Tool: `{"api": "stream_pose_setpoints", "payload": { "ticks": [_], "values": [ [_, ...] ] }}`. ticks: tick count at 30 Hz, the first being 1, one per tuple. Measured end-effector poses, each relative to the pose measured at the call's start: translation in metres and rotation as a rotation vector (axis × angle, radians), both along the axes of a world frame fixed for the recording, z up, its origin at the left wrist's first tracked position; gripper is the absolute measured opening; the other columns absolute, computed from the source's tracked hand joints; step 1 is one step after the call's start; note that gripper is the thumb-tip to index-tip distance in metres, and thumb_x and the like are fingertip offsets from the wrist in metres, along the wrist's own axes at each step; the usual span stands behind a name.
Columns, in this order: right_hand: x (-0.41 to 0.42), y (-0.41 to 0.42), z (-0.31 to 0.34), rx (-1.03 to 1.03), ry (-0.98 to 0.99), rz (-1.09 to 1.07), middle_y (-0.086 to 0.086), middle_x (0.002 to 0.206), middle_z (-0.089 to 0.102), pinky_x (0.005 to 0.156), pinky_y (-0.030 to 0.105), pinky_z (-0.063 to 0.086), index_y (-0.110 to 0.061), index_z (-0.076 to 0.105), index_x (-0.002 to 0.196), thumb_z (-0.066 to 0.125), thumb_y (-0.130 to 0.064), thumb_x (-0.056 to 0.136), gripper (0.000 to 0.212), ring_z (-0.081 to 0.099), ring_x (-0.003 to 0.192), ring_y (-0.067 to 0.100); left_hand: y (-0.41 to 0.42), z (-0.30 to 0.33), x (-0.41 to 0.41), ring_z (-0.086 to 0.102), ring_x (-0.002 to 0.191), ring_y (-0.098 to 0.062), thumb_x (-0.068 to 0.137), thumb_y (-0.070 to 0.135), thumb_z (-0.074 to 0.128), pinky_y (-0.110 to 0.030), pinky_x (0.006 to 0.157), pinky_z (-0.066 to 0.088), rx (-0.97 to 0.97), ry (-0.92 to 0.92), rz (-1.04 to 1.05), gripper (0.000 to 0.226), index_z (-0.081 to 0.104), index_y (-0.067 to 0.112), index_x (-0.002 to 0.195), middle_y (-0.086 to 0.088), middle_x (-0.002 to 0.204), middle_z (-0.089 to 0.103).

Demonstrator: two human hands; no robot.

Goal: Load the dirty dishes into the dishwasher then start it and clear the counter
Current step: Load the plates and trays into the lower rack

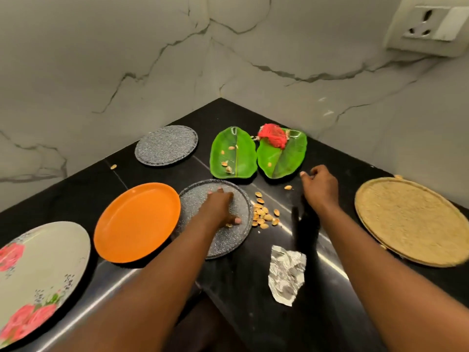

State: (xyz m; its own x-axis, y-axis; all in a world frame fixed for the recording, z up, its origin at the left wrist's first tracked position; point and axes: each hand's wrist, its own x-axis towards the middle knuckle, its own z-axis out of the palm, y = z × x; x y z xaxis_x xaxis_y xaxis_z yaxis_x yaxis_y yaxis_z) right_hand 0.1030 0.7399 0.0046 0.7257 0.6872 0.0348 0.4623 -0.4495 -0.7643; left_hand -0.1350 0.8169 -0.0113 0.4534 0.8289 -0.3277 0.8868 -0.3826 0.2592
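My left hand (220, 209) lies flat, fingers spread, on a grey speckled plate (228, 241) in the middle of the black counter (253, 313). My right hand (320, 186) hovers with curled fingers just right of two green leaf-shaped plates (234, 156), (281, 161); whether it pinches a shell is unclear. A heap of nut shells (264, 215) lies on the counter between my hands. An orange plate (137, 222) overlaps the grey plate's left edge. A floral plate (38, 278) sits at the near left, and a second grey plate (166, 144) at the back.
A round woven tray (411, 219) fills the right side. Crumpled foil (286, 273) lies near the front edge. A red net scrap (272, 135) rests on the right leaf plate. Marble walls meet at the corner; a socket (429, 26) is mounted top right.
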Motion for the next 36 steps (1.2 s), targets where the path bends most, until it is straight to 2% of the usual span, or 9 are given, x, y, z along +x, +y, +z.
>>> {"api": "stream_pose_setpoints", "payload": {
  "ticks": [7,10,12,15,18,20,27,31,36],
  "values": [
    [0.007,0.076,0.004,-0.116,0.214,-0.182,0.03,0.133,0.051,0.096,0.044,0.042,0.006,0.04,0.131,0.069,-0.027,0.088,0.062,0.049,0.124,0.043,0.002,-0.004,0.01,0.03,0.135,-0.044,0.069,0.033,0.085,-0.061,0.102,0.038,-0.063,0.048,0.049,0.075,0.047,0.014,0.13,-0.018,0.144,0.037],
    [0.017,0.095,-0.008,-0.173,0.334,-0.23,0.026,0.131,0.054,0.098,0.046,0.047,0.006,0.042,0.132,0.08,-0.027,0.076,0.076,0.055,0.12,0.04,0.002,-0.006,0.011,0.027,0.137,-0.044,0.07,0.031,0.084,-0.062,0.102,0.037,-0.077,0.059,0.06,0.076,0.041,0.015,0.131,-0.017,0.146,0.033],
    [0.021,0.1,-0.014,-0.166,0.399,-0.265,0.018,0.121,0.063,0.092,0.042,0.052,0.004,0.054,0.124,0.079,-0.026,0.072,0.066,0.062,0.108,0.034,0.001,-0.007,0.011,0.027,0.136,-0.044,0.07,0.03,0.085,-0.062,0.101,0.038,-0.077,0.049,0.058,0.076,0.041,0.016,0.13,-0.016,0.144,0.035],
    [0.018,0.097,-0.003,-0.014,0.523,-0.344,0.01,0.105,0.063,0.084,0.035,0.051,-0.001,0.063,0.113,0.065,-0.019,0.084,0.035,0.063,0.1,0.028,0.002,-0.004,0.013,0.022,0.139,-0.045,0.071,0.028,0.084,-0.063,0.103,0.036,-0.097,0.048,0.06,0.075,0.039,0.015,0.13,-0.016,0.145,0.033],
    [0.02,0.093,0.01,0.005,0.445,-0.328,0.018,0.123,0.059,0.091,0.037,0.047,-0.005,0.054,0.122,0.051,-0.016,0.089,0.035,0.058,0.113,0.036,0.004,-0.001,0.015,0.012,0.143,-0.045,0.073,0.027,0.083,-0.063,0.106,0.032,-0.114,0.063,0.067,0.077,0.037,0.016,0.133,-0.015,0.151,0.026],
    [0.022,0.082,0.022,-0.045,0.361,-0.25,0.02,0.128,0.055,0.087,0.035,0.044,-0.004,0.048,0.126,0.048,-0.012,0.091,0.035,0.055,0.115,0.037,0.006,-0.001,0.016,0.013,0.143,-0.045,0.073,0.027,0.083,-0.063,0.106,0.032,-0.11,0.072,0.062,0.078,0.036,0.016,0.135,-0.016,0.152,0.024],
    [0.015,0.021,0.053,-0.021,0.018,-0.182,0.027,0.118,0.059,0.085,0.041,0.044,-0.005,0.052,0.12,0.04,-0.005,0.095,0.028,0.056,0.108,0.042,0.013,-0.004,0.014,0.03,0.135,-0.044,0.073,0.03,0.083,-0.061,0.1,0.039,-0.058,0.063,0.032,0.071,0.039,0.015,0.128,-0.018,0.145,0.033],
    [0.015,-0.032,0.052,0.13,-0.071,-0.205,0.024,0.112,0.065,0.079,0.037,0.041,-0.005,0.06,0.115,0.047,-0.008,0.096,0.023,0.059,0.102,0.041,0.011,0.009,0.013,0.047,0.12,-0.037,0.066,0.036,0.086,-0.051,0.092,0.047,0.008,0.042,0.022,0.068,0.046,0.014,0.116,-0.014,0.125,0.051],
    [0.002,-0.109,0.051,0.267,-0.006,-0.235,0.005,0.089,0.06,0.059,0.026,0.024,-0.011,0.06,0.114,0.049,-0.002,0.091,0.027,0.05,0.072,0.022,-0.022,0.021,0.009,0.055,0.109,-0.037,0.093,0.03,0.058,-0.039,0.079,0.04,0.289,-0.037,-0.014,0.023,0.053,0.011,0.105,-0.015,0.114,0.063]
  ]
}}
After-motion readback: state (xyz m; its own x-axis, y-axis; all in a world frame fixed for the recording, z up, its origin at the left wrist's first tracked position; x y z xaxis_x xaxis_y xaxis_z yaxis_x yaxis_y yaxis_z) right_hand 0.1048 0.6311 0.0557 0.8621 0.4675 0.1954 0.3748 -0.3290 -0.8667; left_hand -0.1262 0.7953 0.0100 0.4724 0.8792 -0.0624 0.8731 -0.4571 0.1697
